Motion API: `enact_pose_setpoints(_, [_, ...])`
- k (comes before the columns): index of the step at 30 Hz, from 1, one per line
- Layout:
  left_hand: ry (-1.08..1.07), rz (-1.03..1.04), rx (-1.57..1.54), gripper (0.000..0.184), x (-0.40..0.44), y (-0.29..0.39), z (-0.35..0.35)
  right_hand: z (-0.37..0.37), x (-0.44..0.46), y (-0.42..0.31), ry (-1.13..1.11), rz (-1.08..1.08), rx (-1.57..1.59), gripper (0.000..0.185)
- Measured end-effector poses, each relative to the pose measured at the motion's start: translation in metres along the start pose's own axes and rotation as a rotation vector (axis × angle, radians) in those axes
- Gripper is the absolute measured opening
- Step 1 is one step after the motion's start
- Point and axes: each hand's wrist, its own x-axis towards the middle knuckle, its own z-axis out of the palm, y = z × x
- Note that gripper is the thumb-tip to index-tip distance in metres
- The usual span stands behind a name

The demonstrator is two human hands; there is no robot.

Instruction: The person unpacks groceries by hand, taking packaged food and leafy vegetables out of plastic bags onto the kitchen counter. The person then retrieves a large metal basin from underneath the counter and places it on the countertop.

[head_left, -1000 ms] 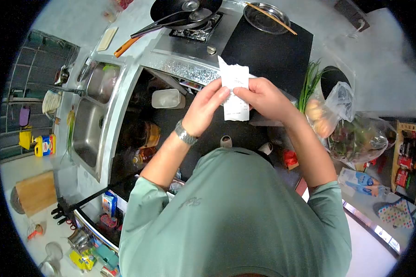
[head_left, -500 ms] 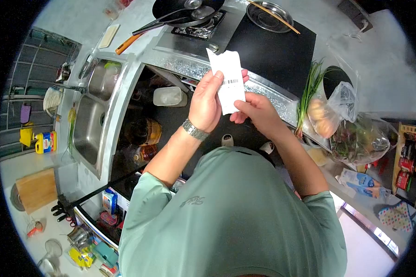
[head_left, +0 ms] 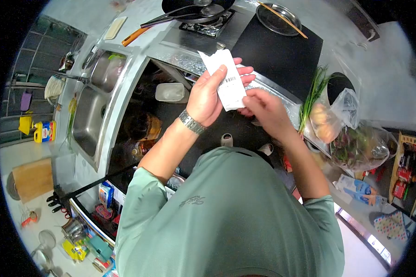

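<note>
A white paper receipt (head_left: 227, 83) with a barcode and a torn upper edge is tilted in front of me, above the dark opening under the counter. My left hand (head_left: 208, 94), with a metal watch on its wrist, grips it. The left thumb presses on its face, and the other fingertips stick out past its right edge from behind. My right hand (head_left: 266, 111) is at the receipt's lower right edge, its bent fingers and thumb close together there. The right fingertips are slightly blurred and partly hidden.
A wok (head_left: 196, 11) sits on the stove at the back, beside a metal plate (head_left: 278, 19) with chopsticks. A double sink (head_left: 90, 122) is at left. Green onions (head_left: 313, 97) and a bag of eggs (head_left: 326, 122) lie at right. A cutting board (head_left: 33, 179) stands far left.
The receipt has tilted more to the left at its top. My left fingers stretch farther out behind it. My right thumb has shifted from its lower corner to its right edge.
</note>
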Motion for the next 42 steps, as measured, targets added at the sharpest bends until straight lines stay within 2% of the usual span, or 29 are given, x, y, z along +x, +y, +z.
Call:
enact_pose_setpoints(1, [0.014,0.005,-0.006,0.045,0.0,0.001,-0.001,-0.002,-0.004,-0.006,-0.005,0.0,0.002,0.019])
enact_pose_setpoints(3, [0.033,0.012,-0.011,0.044,0.001,0.004,-0.002,-0.014,-0.016,-0.029,0.231,-0.266,-0.097,0.016])
enact_pose_setpoints(7, [0.041,0.018,-0.009,0.044,0.002,0.008,-0.003,-0.041,-0.05,-0.104,0.276,-0.907,-0.392,0.017])
enact_pose_setpoints(9, [0.037,0.011,0.003,0.044,0.004,0.008,-0.003,-0.062,-0.07,-0.127,0.121,-1.014,-0.371,0.021])
enact_pose_setpoints(14, [0.023,0.015,0.02,0.045,0.006,0.007,0.001,-0.076,-0.103,-0.164,0.182,-1.018,-0.543,0.021])
enact_pose_setpoints(20, [0.044,-0.014,0.01,0.044,0.004,0.006,0.002,-0.083,-0.122,-0.17,0.317,-0.974,-0.643,0.02])
enact_pose_setpoints(31, [0.143,-0.056,-0.064,0.038,0.001,0.007,0.008,-0.134,-0.107,-0.173,0.705,-0.923,-0.761,0.02])
enact_pose_setpoints(34, [0.128,-0.075,-0.04,0.042,0.003,0.009,0.01,-0.142,-0.109,-0.169,0.775,-0.908,-0.722,0.02])
enact_pose_setpoints(35, [0.145,-0.001,-0.01,0.042,0.002,0.004,0.007,-0.141,-0.111,-0.168,0.77,-0.889,-0.728,0.02])
enact_pose_setpoints(37, [0.135,-0.07,-0.027,0.042,-0.001,0.006,0.008,-0.134,-0.118,-0.165,0.735,-0.888,-0.758,0.02])
enact_pose_setpoints(42, [0.077,-0.031,-0.037,0.042,-0.002,0.006,0.004,-0.113,-0.136,-0.158,0.648,-0.898,-0.768,0.02])
